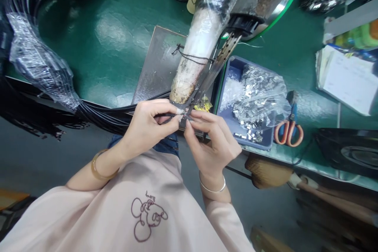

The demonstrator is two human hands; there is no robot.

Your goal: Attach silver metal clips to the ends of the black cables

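Observation:
My left hand (153, 124) pinches the end of a black cable (163, 115) between thumb and forefinger. The thumb and fingers of my right hand (214, 138) are pinched at the cable's tip; what they hold is too small to make out. Both sets of fingertips nearly meet, just below a white tube (197, 43) wrapped in plastic film and the tip of a perforated metal rod (227, 49) that looks like a soldering iron. More black cables (102, 116) run leftward from behind my left hand into a film-wrapped bundle (41, 61).
A blue-grey tray (267, 143) holds small metal pieces (256, 98) in a clear bag. Orange-handled scissors (289, 132) lie beside it. Behind my hands is a grey metal plate (159, 61). Papers (347, 80) and a black device (351, 151) are at right.

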